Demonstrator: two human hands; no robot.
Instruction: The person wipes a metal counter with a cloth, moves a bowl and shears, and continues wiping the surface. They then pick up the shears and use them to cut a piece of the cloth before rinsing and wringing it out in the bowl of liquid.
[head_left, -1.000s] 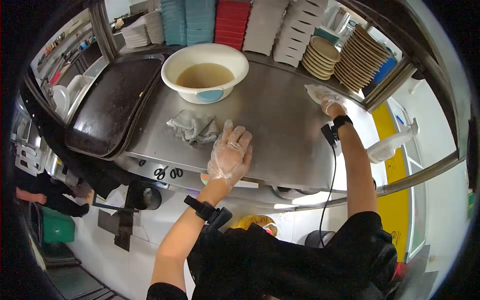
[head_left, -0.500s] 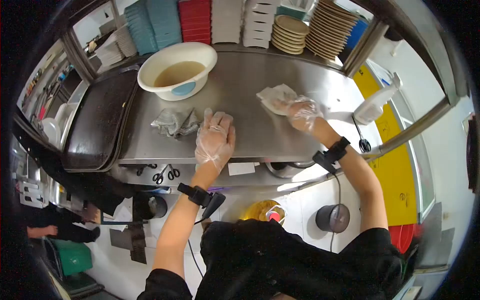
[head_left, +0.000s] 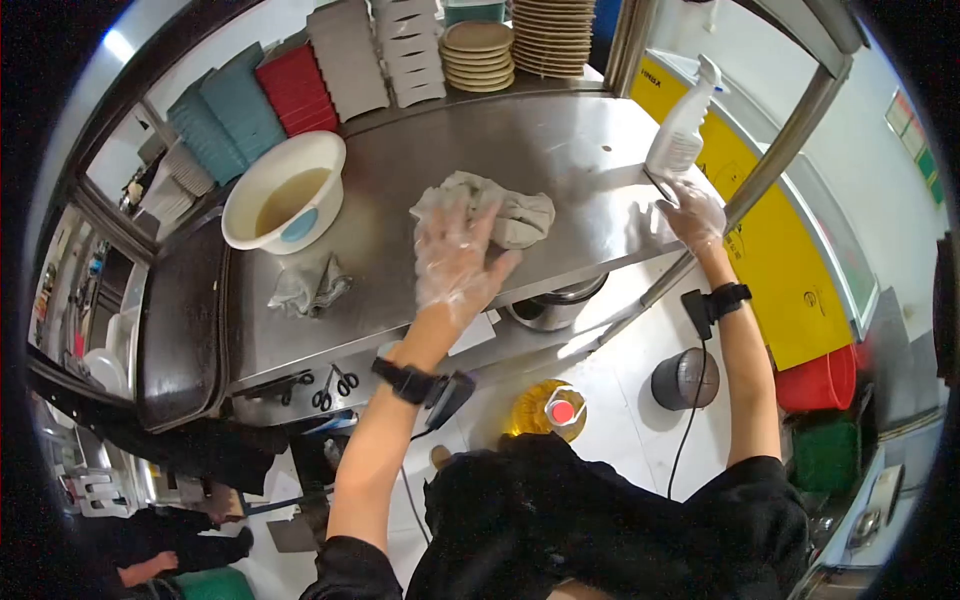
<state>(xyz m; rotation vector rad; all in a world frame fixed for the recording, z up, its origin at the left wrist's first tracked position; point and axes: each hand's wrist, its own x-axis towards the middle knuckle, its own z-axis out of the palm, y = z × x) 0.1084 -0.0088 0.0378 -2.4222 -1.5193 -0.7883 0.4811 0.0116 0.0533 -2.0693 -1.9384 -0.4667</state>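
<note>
A crumpled pale cloth (head_left: 520,217) lies on the steel counter (head_left: 400,145). My left hand (head_left: 458,250), in a clear plastic glove, is spread flat at the cloth's left part. At the counter's right edge, my gloved right hand (head_left: 693,215) is closed around the handle end of the black scissors (head_left: 657,185), which are largely hidden by the fingers. Just above that hand stands a white spray bottle (head_left: 682,125). Farther left on the counter, a second, greyish cloth (head_left: 310,286) lies crumpled, touched by neither hand.
A white basin (head_left: 237,215) of cloudy water stands at the left, beside dark trays (head_left: 182,325). Stacked plates (head_left: 478,58) and coloured dishes (head_left: 295,85) line the back shelf. Below are an oil bottle (head_left: 548,408) and a dark bin (head_left: 685,379). Another person's hand (head_left: 150,568) shows lower left.
The view has turned rightward. My right hand has let go of the pale cloth and moved right to the scissors. My left hand has moved from bare counter to the pale cloth.
</note>
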